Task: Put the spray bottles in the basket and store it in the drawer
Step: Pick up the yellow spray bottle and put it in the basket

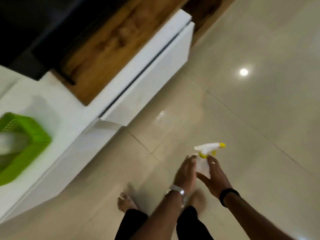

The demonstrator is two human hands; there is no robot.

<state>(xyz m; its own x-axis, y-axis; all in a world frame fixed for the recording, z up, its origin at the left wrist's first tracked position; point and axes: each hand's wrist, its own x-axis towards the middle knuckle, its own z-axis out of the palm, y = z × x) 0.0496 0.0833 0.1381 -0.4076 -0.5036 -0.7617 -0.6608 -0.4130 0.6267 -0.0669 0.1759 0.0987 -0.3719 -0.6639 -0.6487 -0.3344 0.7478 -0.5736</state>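
Note:
A clear spray bottle (204, 163) with a white and yellow trigger head is held upright between both my hands above the floor. My left hand (186, 172) presses its left side and my right hand (215, 177) cups its right side. A green perforated basket (32, 135) sits on the white cabinet top at the far left, with a blurred pale bottle shape inside it. A white drawer (147, 87) in the low cabinet stands slightly pulled out, up and to the left of my hands.
A wooden counter (107, 49) tops the white cabinet (69, 135), with a dark area behind it. Glossy beige floor tiles (259, 118) spread to the right. My bare feet and dark trouser legs show at the bottom centre.

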